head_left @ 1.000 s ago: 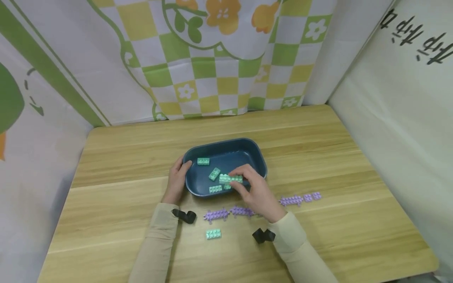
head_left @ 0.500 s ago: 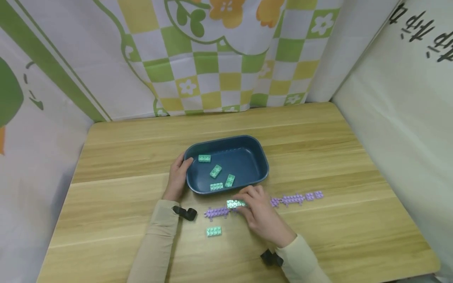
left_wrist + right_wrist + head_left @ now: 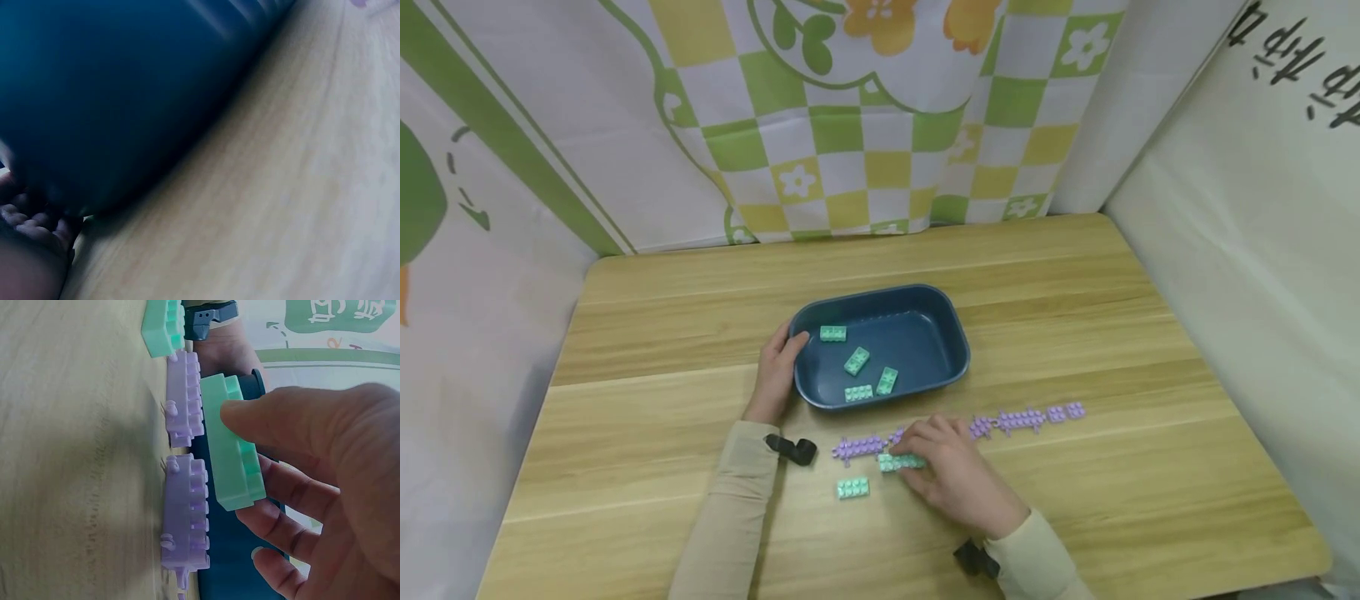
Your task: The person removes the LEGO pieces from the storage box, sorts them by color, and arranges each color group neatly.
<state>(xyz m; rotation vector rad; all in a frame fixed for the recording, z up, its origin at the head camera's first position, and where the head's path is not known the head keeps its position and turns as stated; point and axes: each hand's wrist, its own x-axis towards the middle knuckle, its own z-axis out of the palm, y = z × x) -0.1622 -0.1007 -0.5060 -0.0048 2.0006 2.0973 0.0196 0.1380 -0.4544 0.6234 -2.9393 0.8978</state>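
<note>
My left hand [image 3: 772, 377] grips the left end of a dark blue tray [image 3: 958, 346], thumb over its rim. Several small green building blocks, one of them a tilted block [image 3: 857, 361], lie inside the tray. Between thumb and fingers my right hand [image 3: 958, 475] pinches a longer green building block [image 3: 231, 447], held just above the table in front of the purple row. Another green block [image 3: 853, 487] rests on the table to its left. The right hand partly hides the purple blocks behind it; in the right wrist view two of them, including a nearer purple block [image 3: 186, 512], stand upright.
A row of purple blocks [image 3: 1021, 420] runs along the tray's front side, with small purple squares [image 3: 1066, 412] at its right end. A checked curtain [image 3: 850, 158] hangs behind the wooden table [image 3: 1112, 333].
My right hand has brought the long green block out from over the tray, toward the front and down near the table. The left hand stays on the tray.
</note>
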